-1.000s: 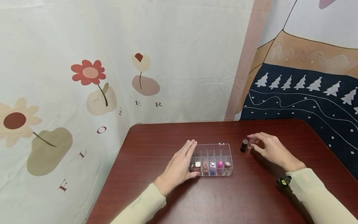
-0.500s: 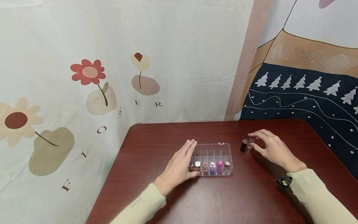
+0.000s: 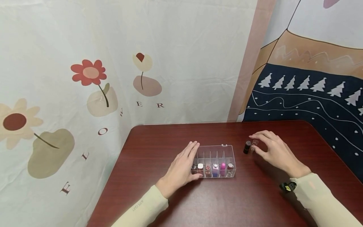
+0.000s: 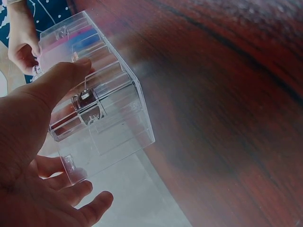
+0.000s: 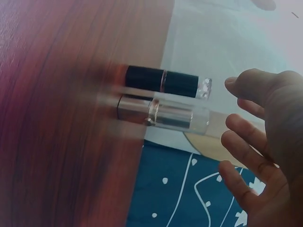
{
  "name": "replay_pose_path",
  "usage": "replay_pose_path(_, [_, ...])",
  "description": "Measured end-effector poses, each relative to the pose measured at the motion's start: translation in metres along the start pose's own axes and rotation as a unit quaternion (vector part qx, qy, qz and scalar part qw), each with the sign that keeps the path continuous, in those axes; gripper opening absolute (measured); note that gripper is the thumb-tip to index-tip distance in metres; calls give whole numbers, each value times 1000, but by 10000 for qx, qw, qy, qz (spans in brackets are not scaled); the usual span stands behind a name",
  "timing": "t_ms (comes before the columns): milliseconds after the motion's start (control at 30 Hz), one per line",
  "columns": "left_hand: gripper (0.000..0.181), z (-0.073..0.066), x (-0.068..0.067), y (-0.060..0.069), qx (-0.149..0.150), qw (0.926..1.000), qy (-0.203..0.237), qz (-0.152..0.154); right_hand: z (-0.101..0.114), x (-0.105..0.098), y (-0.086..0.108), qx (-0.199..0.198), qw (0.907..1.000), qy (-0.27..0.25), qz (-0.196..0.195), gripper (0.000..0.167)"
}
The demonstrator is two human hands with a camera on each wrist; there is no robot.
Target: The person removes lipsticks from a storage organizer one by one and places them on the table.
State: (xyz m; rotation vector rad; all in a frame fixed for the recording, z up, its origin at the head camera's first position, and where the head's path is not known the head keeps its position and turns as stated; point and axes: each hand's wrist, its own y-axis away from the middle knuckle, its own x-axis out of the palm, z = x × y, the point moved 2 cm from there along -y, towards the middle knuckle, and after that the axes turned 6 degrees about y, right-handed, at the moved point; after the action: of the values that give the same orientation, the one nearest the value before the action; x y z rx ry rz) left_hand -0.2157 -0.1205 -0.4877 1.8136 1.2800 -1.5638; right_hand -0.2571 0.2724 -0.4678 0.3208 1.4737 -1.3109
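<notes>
— While the hands are being entered, what is the state of each?

— One left hand (image 3: 181,165): thumb on the front wall, fingers along the back, gripping the left end of the clear box (image 4: 116,137). One right hand (image 3: 279,154): fingers apart and loosely bent, nothing pinched, near the clear-capped tube (image 5: 170,115).

— Tubes?

— Two, upright on the counter (image 3: 215,201), right of the box; the black tube (image 5: 147,79) just beside the clear-capped one. Touching or not: cannot tell.

— Likely faults?

— Toppling, in my judgement: narrow bases, and an off-centre thumb could knock one into the other. Slipping, the cap looking smooth. Uneven left-hand pressure might slide the box.

— Surroundings and obstructions?

— Six visible items in the front compartments, including one pink item (image 3: 223,170). Flower-printed cloth (image 3: 184,63) behind. Obstructing: black tube, between its neighbour and the box; left hand, covering the box's left end.
</notes>
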Motion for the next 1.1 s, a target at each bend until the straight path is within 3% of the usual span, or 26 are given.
replay_pose_path(1100, [135, 1, 3, -2, -37, 10000, 79, 45, 41, -3, 5, -724, 9973, 103, -9, 50])
